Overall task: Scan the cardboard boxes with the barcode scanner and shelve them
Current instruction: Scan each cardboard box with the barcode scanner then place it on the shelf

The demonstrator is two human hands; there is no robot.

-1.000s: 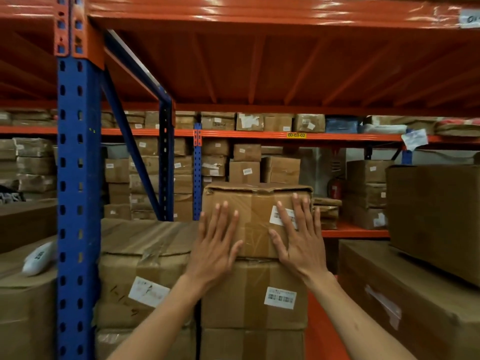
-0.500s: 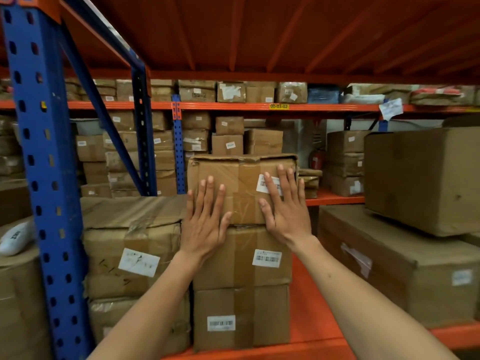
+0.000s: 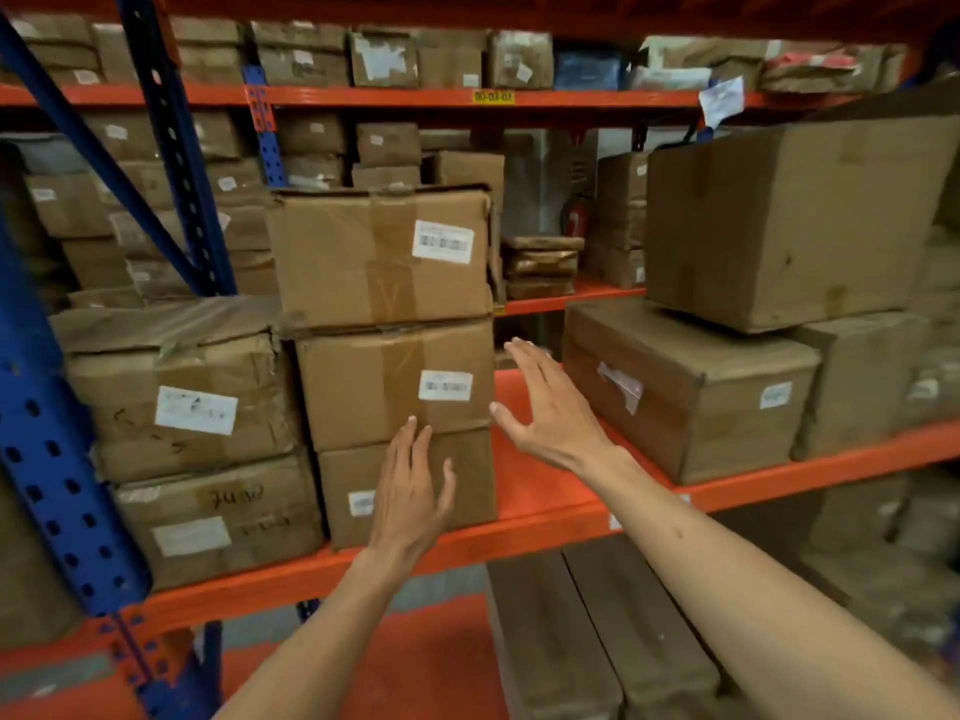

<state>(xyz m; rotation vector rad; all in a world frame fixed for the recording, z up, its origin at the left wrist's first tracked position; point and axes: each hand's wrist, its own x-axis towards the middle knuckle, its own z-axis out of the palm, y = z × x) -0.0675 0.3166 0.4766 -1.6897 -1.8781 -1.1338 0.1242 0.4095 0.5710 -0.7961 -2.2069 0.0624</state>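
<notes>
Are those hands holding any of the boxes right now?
No. The left hand and right hand are open, holding nothing, near the box stack.

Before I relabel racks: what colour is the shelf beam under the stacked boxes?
Orange shelf beam, clearest in the head view.

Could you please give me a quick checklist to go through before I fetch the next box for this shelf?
1. Top box sits on the stack: ok, level on the middle box.
2. Its barcode label faces out: ok.
3. Left hand free: ok, open, fingers straight in front of the bottom box.
4. Right hand free: ok, open, in the air beside the stack.
5. Scanner within reach: cannot tell, none in view.
6. Space left on the orange shelf: ok, bare gap right of the stack.
</notes>
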